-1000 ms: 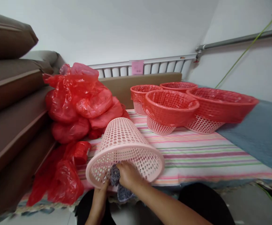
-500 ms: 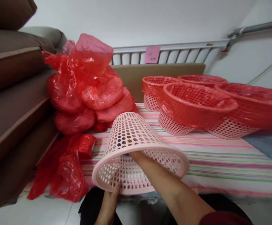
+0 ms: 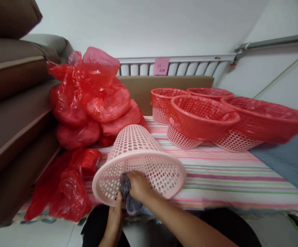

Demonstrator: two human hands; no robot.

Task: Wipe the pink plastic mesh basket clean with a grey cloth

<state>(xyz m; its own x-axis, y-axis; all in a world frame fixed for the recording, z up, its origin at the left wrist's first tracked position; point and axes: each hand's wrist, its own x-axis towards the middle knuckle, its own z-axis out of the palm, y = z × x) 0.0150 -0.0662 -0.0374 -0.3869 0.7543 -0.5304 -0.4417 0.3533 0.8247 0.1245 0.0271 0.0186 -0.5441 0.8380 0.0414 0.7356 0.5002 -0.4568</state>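
Observation:
A pale pink perforated plastic basket [image 3: 132, 139] lies on its side on the striped cloth, its mouth turned toward me. My left hand [image 3: 116, 212] grips the lower left of its rim, thumb on the inner side. Inside the mouth, my right hand [image 3: 138, 185] is closed around a bunched dark grey cloth [image 3: 134, 206], close to the left thumb. Part of the cloth hangs over the lower rim. The right fingertips are hidden by the cloth and hand.
Several baskets [image 3: 202, 116] lined with red plastic bags stand upright on the striped bedding [image 3: 215, 178] at right. Red plastic bags [image 3: 87, 96] are heaped at left, beside stacked brown cushions [image 3: 15, 109]. A red roll [image 3: 89, 161] lies below the heap. A radiator [image 3: 185, 67] runs along the wall.
My right hand has come back from deep inside the basket to its mouth, with the grey cloth now in sight. The basket has shifted slightly left in view.

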